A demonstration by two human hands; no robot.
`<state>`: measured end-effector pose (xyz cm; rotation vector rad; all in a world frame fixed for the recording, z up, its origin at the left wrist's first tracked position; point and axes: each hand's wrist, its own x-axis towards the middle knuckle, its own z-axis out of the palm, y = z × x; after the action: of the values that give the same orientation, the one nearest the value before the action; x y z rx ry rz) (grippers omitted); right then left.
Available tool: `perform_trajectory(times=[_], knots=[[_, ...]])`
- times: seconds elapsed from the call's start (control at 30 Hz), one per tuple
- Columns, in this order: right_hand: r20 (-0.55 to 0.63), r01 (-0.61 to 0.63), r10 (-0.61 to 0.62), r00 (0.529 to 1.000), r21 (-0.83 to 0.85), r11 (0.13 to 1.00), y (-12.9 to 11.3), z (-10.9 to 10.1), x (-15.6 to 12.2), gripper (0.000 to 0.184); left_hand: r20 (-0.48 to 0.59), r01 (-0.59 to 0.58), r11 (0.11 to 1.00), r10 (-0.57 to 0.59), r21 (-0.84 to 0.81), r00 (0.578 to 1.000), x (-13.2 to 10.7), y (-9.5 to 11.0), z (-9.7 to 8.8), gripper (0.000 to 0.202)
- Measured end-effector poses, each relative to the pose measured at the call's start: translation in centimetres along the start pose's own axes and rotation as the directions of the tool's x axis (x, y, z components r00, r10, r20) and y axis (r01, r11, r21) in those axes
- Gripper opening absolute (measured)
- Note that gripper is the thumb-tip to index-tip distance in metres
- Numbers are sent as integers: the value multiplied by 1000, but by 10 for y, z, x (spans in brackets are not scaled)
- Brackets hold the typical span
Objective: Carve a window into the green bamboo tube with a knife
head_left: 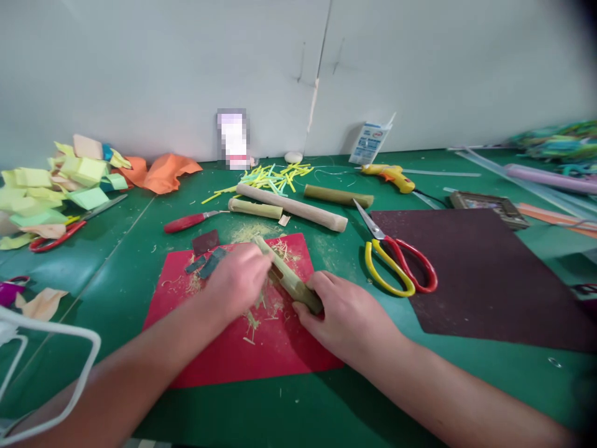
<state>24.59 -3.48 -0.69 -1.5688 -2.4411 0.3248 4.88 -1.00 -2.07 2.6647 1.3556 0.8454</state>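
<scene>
A bamboo tube with a slot cut in its side lies slantwise above a red sheet. Its near end is gripped between the thumb and fingers of my right hand. My left hand is closed against the tube's far part; whatever its fingers hold is hidden. Pale shavings and dust are scattered over the red sheet. Beside my left hand are small dark, sandpaper-like pieces. Farther back rest a red-handled knife, a short bamboo piece, a long pale stick and another bamboo tube.
Scissors with red and yellow handles overlap a dark brown sheet on the right. A yellow glue gun lies behind. Folded paper pieces pile up at left, near red-handled scissors. A white frame juts in at lower left.
</scene>
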Motion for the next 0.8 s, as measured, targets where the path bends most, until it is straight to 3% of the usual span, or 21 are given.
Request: perform_trajectory(times=[0.1,0.23,0.4,0.53,0.7,0.8], knots=[[-10,-5,5,1000,1,1000,0,0,0,10,78,-87,995,91,-57,993,1,4,0,23],[-11,-5,5,1000,8,1000,-1,-1,1,12,-2,8,1000,-9,-30,1000,1,1,-1,25],[5,-18,17,1000,35,999,0,-1,0,12,104,-41,996,48,-75,993,-2,3,0,24],[14,-19,19,1000,30,999,0,1,1,13,-30,33,999,-34,-23,999,0,0,-1,25],[31,-24,22,999,58,998,0,1,2,14,102,-39,996,47,-74,994,-1,3,-1,22],[31,-43,42,999,52,998,0,0,3,17,20,23,999,-22,-45,1000,0,-2,-2,23]])
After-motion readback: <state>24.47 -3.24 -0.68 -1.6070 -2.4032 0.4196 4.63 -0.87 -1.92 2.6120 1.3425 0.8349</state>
